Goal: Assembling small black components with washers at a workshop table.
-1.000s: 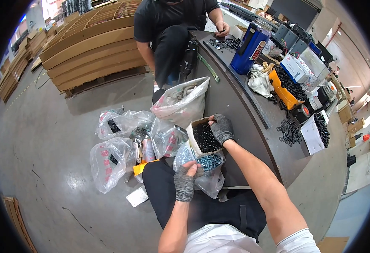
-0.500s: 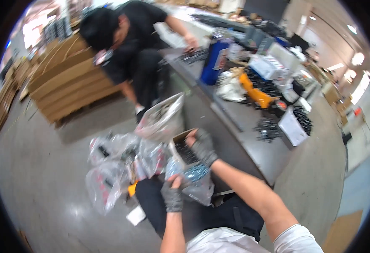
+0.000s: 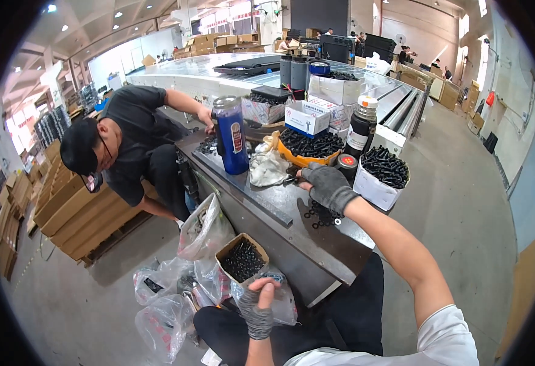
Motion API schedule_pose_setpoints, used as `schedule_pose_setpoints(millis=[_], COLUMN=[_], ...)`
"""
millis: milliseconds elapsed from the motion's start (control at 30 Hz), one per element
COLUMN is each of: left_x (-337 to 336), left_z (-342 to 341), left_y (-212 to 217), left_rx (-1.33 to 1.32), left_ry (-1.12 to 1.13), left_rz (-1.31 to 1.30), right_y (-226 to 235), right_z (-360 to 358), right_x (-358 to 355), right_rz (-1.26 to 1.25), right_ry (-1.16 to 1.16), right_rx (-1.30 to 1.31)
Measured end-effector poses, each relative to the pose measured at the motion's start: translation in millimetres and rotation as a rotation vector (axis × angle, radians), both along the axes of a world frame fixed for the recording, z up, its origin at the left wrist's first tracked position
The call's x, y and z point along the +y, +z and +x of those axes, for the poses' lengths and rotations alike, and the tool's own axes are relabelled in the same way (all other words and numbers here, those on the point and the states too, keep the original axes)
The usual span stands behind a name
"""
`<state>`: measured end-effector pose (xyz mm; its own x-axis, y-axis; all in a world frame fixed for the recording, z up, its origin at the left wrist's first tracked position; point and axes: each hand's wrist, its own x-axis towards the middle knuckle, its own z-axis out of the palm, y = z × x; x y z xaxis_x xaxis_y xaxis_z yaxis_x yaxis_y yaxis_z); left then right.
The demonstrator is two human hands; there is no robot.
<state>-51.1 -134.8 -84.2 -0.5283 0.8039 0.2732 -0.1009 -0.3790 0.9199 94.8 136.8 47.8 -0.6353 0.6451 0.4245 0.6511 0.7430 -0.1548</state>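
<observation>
My left hand (image 3: 256, 310), in a grey glove, grips the top of a clear plastic bag (image 3: 278, 297) of small parts resting on my lap. Touching that bag is a small cardboard box (image 3: 241, 260) full of black screws. My right hand (image 3: 327, 184), also gloved, reaches up over the metal table (image 3: 267, 210) with its fingers curled down near a patch of black washers (image 3: 320, 215). I cannot see whether the fingers pinch anything. An orange tray of black screws (image 3: 309, 148) and a white box of black screws (image 3: 382, 174) stand just beyond that hand.
A person in black crouches at the left, one hand on the table by a blue canister (image 3: 232, 136). A crumpled white bag (image 3: 267, 166), boxes and dark bottles crowd the table. Several plastic bags (image 3: 170, 293) lie on the floor. Cardboard stacks (image 3: 78, 210) stand at left.
My head has lifted, so the table and hall now fill the view. My right hand left the box of screws on my lap and went up to the table. The left hand stays on the bag.
</observation>
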Motion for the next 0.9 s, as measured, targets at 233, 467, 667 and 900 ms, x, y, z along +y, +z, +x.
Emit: schedule_pose_setpoints(millis=[233, 467, 667, 900], left_x=[0, -7, -6, -11], left_z=[33, 41, 46, 41], left_y=[34, 30, 34, 16], left_rx=[0.061, 0.059, 0.067, 0.092], left_ry=[-0.106, -0.101, -0.117, -0.111], left_rz=[-0.038, -0.146, -0.156, -0.130], right_y=[-24, -42, -40, -5], right_z=[-43, -44, -40, -30], right_x=[31, 36, 28, 40], right_rz=[0.051, 0.065, 0.040, -0.098], right_ry=[-0.001, -0.015, 0.118, 0.203], right_rx=[-0.093, -0.071, -0.103, -0.065])
